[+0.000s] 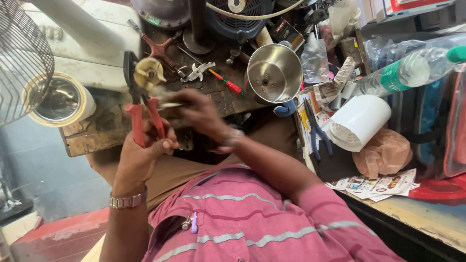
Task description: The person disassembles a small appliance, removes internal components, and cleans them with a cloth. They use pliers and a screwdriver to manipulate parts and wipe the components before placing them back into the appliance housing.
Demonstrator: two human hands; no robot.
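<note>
Head view: pliers [141,104] near bench edge [87,145]

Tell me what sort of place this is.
Likely a small appliance repair bench. The left hand grips red-handled pliers clamped on a yellowish plastic part; a steel mixer jar and a red screwdriver lie on the worn wooden worktop.

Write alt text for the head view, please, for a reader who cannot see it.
A left hand grips red-handled pliers clamped on a cream plastic part, while the blurred right hand works beside it. Behind lie a steel jar, screwdriver and white cap on a cluttered bench.
</note>
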